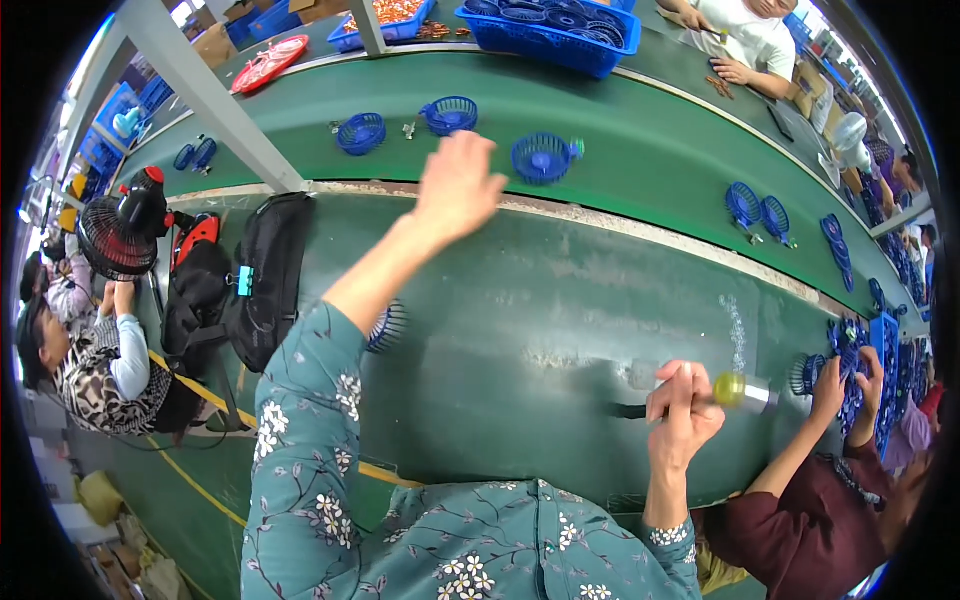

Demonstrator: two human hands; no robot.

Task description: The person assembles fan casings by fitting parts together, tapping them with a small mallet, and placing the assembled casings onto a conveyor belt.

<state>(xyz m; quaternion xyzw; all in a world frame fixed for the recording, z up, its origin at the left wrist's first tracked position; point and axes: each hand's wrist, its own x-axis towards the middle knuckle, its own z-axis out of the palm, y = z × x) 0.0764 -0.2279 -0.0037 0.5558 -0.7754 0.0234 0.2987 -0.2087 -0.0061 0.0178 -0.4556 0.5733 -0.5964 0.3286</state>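
My left hand [460, 185] reaches over the edge of the green belt, fingers apart and empty. Just beyond its fingertips sits a blue slatted round fan guard [450, 115]. A second blue guard [361, 133] lies to its left and a third guard [541, 158] to its right, with a small green piece at its side. My right hand [685, 412] is closed around a screwdriver-like tool [735, 391] with a yellow-green and silver end; its dark shaft points left, blurred. Under my left forearm, another blue guard [388, 327] is partly hidden on the green worktable [500, 300].
Small clear bits [735, 330] are scattered on the table's right side. A black bag [270, 280] and a black fan [120, 235] stand at left. A co-worker's hands [850, 385] handle blue parts at right. A blue crate [550, 40] of guards stands across the belt.
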